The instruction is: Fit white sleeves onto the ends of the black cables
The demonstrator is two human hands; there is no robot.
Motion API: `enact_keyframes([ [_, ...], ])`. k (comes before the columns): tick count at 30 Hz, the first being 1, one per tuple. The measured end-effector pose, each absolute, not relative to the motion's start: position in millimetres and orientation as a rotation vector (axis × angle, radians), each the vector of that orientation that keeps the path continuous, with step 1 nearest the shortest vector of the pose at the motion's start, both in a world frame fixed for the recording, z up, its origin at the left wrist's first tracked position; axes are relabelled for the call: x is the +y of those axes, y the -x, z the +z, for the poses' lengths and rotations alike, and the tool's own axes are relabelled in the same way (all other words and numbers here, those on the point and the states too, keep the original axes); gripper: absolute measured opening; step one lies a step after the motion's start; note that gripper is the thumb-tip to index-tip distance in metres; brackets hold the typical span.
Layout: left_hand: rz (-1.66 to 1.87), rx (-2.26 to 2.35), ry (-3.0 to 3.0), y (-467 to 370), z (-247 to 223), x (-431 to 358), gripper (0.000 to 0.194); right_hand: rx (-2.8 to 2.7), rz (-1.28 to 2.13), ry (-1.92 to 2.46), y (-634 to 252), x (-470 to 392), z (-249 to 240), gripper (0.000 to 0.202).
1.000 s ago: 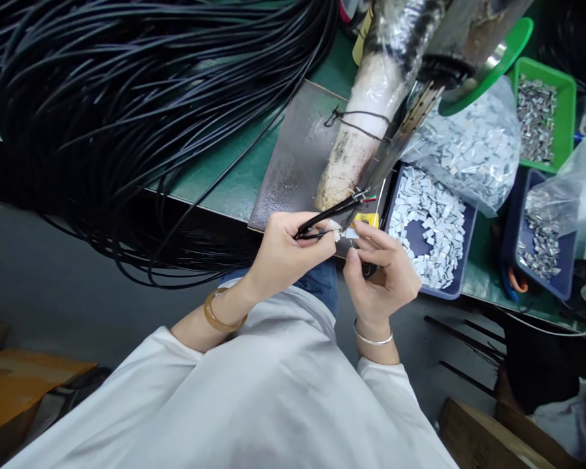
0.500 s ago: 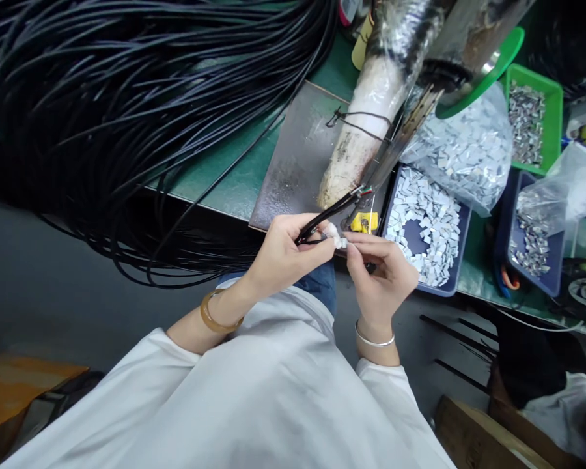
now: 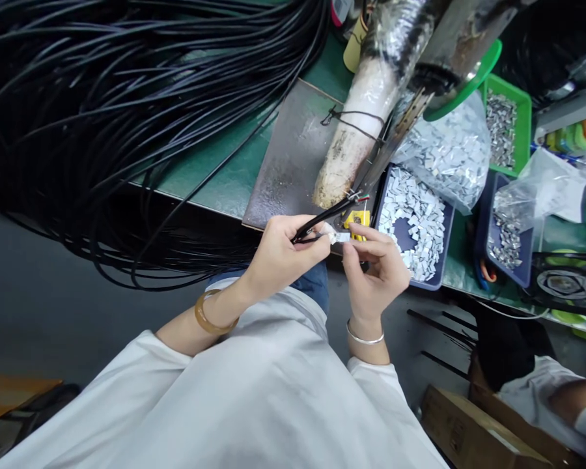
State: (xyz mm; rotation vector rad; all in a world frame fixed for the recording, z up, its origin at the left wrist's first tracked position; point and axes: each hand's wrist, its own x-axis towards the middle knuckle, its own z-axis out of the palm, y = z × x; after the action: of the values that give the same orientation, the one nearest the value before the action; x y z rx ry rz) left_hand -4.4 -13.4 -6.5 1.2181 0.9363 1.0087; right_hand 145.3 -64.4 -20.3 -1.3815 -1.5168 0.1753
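My left hand (image 3: 286, 257) is closed around the ends of black cables (image 3: 317, 223), with white material showing at its fingertips. Thumb and fingers of my right hand (image 3: 376, 267) pinch a small whitish piece (image 3: 343, 238) right beside the left fingertips. Thin coloured wires (image 3: 362, 197) stick out from the cable end above both hands. Behind the fingers is a yellow part (image 3: 356, 218) on the dark metal plate (image 3: 293, 150). A blue tray of small pale pieces (image 3: 415, 225) lies just right of my right hand.
A large bundle of black cables (image 3: 127, 98) covers the left of the green table (image 3: 219, 185). A plastic-wrapped post (image 3: 356, 124) leans over the plate. Farther right are a bag of pieces (image 3: 452, 153), a green tray (image 3: 522, 111) and another blue tray (image 3: 483, 228). A person's arm (image 3: 576, 397) shows lower right.
The view has shifted, so the trays appear farther left. The pale piece between my hands shows more clearly, and my right index finger is lifted off it a little.
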Motion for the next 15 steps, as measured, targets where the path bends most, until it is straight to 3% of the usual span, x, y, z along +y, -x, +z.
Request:
enact_keyframes([
  [15, 1.118, 0.974, -1.367, -0.8, -9.6, -10.6, 0.016, -1.667, 0.0, 1.313, -143.8, -58.7, -18.8, 0.022],
])
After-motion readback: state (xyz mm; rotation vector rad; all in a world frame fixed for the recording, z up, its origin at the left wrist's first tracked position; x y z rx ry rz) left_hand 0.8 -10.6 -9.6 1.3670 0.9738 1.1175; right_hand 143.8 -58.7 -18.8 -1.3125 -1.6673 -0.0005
